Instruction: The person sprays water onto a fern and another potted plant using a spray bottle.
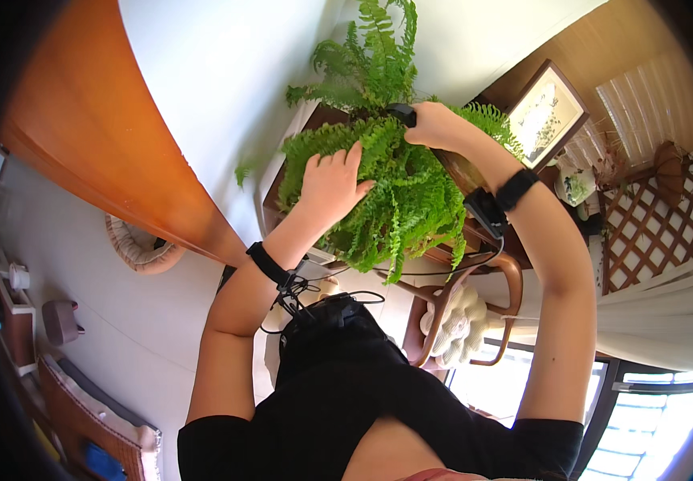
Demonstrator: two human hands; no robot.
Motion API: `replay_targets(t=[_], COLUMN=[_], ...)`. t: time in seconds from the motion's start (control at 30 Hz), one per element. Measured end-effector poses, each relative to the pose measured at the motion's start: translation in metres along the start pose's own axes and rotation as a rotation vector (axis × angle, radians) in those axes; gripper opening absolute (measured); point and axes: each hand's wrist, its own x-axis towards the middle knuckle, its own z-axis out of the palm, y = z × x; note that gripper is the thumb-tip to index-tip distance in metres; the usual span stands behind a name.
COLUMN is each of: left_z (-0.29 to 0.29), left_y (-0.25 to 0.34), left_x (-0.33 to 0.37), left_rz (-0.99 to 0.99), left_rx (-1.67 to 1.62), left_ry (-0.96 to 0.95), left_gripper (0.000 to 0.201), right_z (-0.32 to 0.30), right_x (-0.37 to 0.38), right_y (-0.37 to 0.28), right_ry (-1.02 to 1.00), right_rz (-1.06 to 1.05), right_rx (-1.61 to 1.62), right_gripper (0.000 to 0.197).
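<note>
Left hand (332, 186): fingers loosely spread over the fern's near fronds, gripping nothing visible.
Right hand (435, 127): closed around a black object (402, 114), kind unclear; above and right of the left hand.
Fern (419, 192): beneath the left hand, spilling below the right.
Frond care: best, I judge, to part growth lightly with the left hand, fingers clear of the black object, right hand steady, no tugging.
</note>
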Motion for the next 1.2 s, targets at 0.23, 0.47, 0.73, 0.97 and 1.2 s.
replay_targets(t=[0.23,0.47,0.73,0.97,1.2], left_z=[-0.012,-0.021,0.002,-0.091,-0.156], left_y=[-0.027,0.003,-0.04,0.034,0.067], left_x=[0.004,-0.024,-0.023,-0.034,-0.077], left_rz=[-0.143,0.258,0.183,0.167,0.544], left_rx=[-0.021,-0.158,-0.002,-1.725,-2.55], left_ry=[0.193,0.388,0.237,0.142,-0.108], left_gripper=[0.07,0.045,0.018,0.021,0.028], right_z=[-0.003,0.065,0.166,0.136,0.171], right_x=[-0.006,-0.096,-0.141,-0.155,-0.158], right_y=[0.013,-0.006,0.018,0.013,-0.022], right_ry=[0.269,0.695,0.734,0.902,0.684], right_rz=[-0.013,-0.019,0.274,0.078,0.097], right_rx=[-0.007,0.427,0.878,1.189,0.981], right_gripper=[0.03,0.018,0.017,0.029,0.021])
